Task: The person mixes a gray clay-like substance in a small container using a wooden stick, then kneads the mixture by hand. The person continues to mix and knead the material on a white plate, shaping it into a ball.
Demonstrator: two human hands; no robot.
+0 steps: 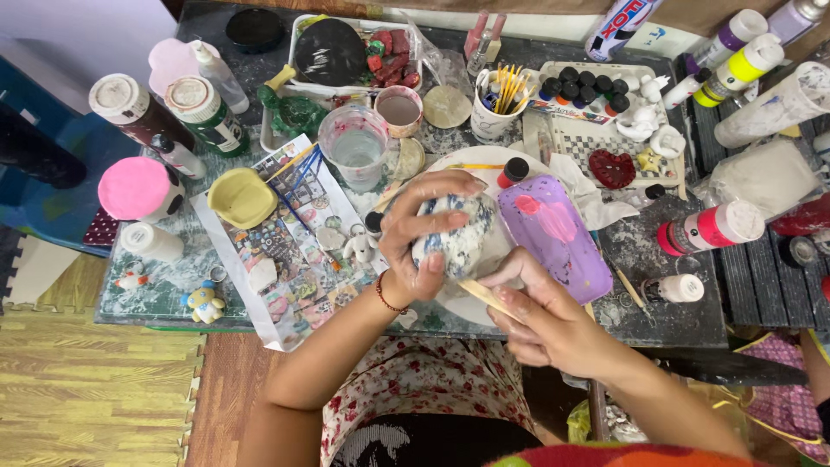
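Head view, left hand (430, 233): wrapped over the top and near side of a round white figure (458, 238) dabbed with blue, held above the white plate (458, 160).
Head view, right hand (540, 316): closed around a thin wooden brush handle (486, 297), its tip hidden under the figure.
Figure's place: mid-desk, just left of the purple palette tray (558, 238).
Handling: looks like hard, brittle plaster, light enough for one hand; wet paint probably makes it slick, so a cupped grip on unpainted parts seems safest.
Nearby: clear water cup (355, 147) and yellow dish (242, 197) on the cluttered desk (683, 294).
Hard to tell: the figure's shape and underside; bottles at top right are cut off.
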